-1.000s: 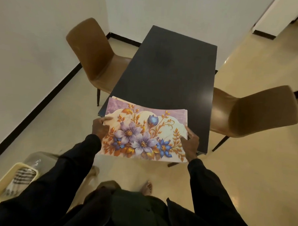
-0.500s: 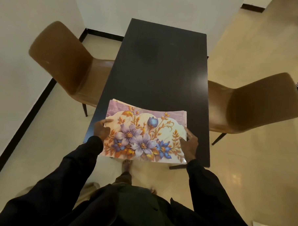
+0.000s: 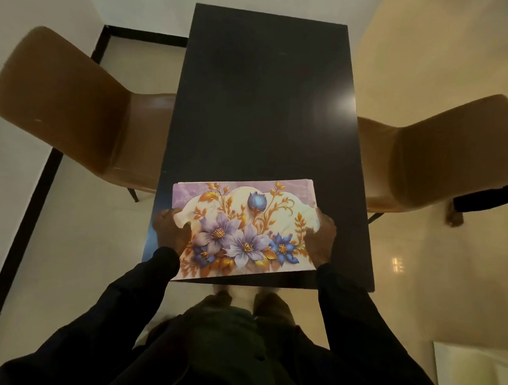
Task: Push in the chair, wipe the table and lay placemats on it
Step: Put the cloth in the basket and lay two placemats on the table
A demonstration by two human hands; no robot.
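Now the placemats (image 3: 242, 229), a second ago off the near-left corner of the counter (image 3: 265, 105), sit centred over its near end, fingers (image 3: 168, 217) of left hand (image 3: 169, 232) and right hand (image 3: 322, 239) clamped on their side edges; laying looks next.

Purple-floral placemats (image 3: 242, 226), black table (image 3: 265, 105)
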